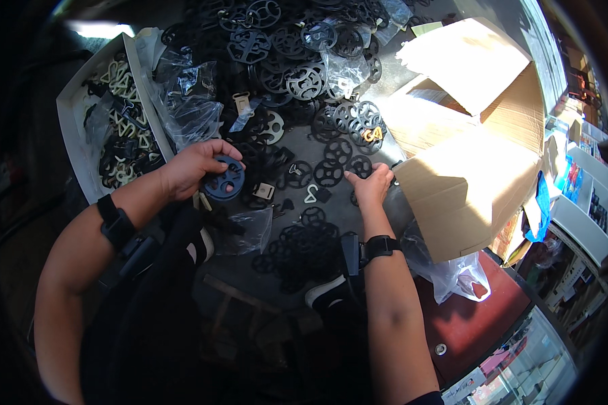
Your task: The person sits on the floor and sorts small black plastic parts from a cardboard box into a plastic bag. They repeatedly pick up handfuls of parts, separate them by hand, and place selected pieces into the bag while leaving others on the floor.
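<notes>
My left hand [200, 167] grips a dark round slotted piece [224, 183], perhaps several stacked together, thumb on top and fingers curled behind. At the right, my right hand [372, 183] reaches down to a black slotted ring [359, 166] on the grey floor, its thumb and fingertips around the ring's near edge. Whether the fingers have closed on it cannot be told. Beside that ring lie another black slotted ring [328, 173] and one more [338, 151]. A pale triangular hook [311, 194] and a beige buckle [264, 191] rest between my hands.
A large heap of black rings [289, 40] spreads ahead, mixed with clear plastic bags [195, 109]. A white box [63, 114] of hooks stands left. An open cardboard box [451, 202] is at right, above a red surface [466, 324]. Small rings [304, 248] are piled near my shoes.
</notes>
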Demonstrator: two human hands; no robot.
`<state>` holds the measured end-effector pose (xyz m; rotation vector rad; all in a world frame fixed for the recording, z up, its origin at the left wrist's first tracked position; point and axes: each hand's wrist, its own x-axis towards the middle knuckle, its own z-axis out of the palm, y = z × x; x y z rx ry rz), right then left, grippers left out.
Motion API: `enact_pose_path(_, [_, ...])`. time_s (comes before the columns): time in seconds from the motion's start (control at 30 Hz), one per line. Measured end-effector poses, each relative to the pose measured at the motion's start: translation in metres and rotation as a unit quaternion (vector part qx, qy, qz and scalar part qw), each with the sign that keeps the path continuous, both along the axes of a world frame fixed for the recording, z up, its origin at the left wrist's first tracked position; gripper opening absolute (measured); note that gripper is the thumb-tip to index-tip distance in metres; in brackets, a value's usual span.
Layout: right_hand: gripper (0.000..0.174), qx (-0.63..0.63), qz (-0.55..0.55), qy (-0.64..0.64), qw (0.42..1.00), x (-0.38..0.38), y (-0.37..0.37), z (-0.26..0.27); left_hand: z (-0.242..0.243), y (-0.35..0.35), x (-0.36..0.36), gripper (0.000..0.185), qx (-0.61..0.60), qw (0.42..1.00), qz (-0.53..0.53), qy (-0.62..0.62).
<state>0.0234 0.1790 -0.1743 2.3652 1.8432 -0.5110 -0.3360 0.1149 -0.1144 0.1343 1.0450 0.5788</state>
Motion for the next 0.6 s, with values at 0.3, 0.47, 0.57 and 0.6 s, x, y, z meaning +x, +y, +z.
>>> enact_pose_path(0.3, [0.045,0.060,0.064,0.204,0.975,0.019,-0.025,0.018,0.003,0.002,0.003,0.024,0.002,1.000,-0.004,0.008])
enact_pose_path(0.47, [0.018,0.105,-0.043,0.206,0.972,0.036,-0.033,0.026,0.002,0.002,0.003,0.024,-0.005,1.000,-0.007,0.011])
enact_pose_path(0.57, [0.014,0.063,-0.127,0.366,0.920,0.022,-0.036,0.017,0.001,0.002,0.004,0.024,0.010,1.000,-0.010,0.011])
enact_pose_path(0.6, [0.013,0.014,-0.141,0.439,0.887,0.012,-0.037,0.012,0.001,0.002,0.004,0.025,0.008,1.000,-0.015,0.012])
